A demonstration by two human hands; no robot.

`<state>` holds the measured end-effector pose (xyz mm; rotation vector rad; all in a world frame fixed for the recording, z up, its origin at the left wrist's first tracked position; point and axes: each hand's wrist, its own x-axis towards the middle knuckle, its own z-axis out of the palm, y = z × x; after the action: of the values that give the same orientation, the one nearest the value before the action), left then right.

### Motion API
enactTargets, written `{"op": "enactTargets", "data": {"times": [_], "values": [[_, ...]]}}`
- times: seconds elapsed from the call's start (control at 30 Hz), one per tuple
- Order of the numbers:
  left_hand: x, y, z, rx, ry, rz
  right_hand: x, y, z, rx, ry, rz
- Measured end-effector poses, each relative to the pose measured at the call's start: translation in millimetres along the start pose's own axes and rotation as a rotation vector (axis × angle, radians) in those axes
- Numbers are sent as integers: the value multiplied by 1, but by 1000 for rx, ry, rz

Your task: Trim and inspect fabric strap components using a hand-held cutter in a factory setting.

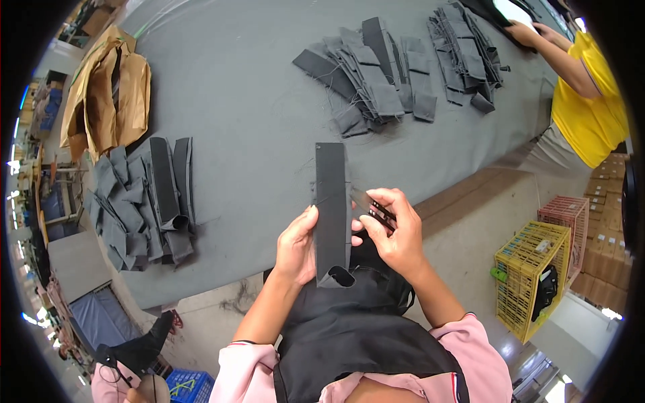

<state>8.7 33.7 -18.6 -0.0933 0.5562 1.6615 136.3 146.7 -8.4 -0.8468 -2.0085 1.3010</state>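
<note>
A long dark grey fabric strip (330, 201), with a folded, looped lower end, lies lengthwise in front of me. My left hand (297, 243) grips its left edge, thumb on top and fingers underneath. In my right hand (395, 232) is a small black pair of thread snips (379, 213), its blades pointing toward the strip's right edge, where loose threads stick out. The snips' tips are blurred, so I cannot tell whether they touch the fabric.
Similar fabric pieces lie in a left pile (138, 208), a far middle pile (369, 74) and a far right pile (465, 57) on the grey-covered table (235, 121). A brown paper bag (111, 101) stands far left. A person in yellow (588, 101) works at right, near yellow crates (531, 275).
</note>
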Motion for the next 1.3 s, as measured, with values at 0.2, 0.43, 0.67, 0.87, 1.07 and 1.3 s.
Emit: {"op": "enactTargets", "data": {"times": [0.2, 0.43, 0.67, 0.87, 1.07, 1.3], "values": [[-2, 0, -3, -16, -6, 43, -1, 0, -3, -228, 21, -132], [-4, 0, -2, -69, -39, 64, 1, 1, -1, -166, 22, -161], [-6, -1, -4, -114, -68, 26, 0, 1, 1, -167, 65, -127], [-7, 0, -4, -84, -27, 12, 2, 9, 0, -300, 98, -330], [-7, 0, -5, -69, -42, 24, -1, -2, -4, -189, 73, -200], [-7, 1, -3, -7, -52, 19, 1, -2, -3, -151, 91, -174]]}}
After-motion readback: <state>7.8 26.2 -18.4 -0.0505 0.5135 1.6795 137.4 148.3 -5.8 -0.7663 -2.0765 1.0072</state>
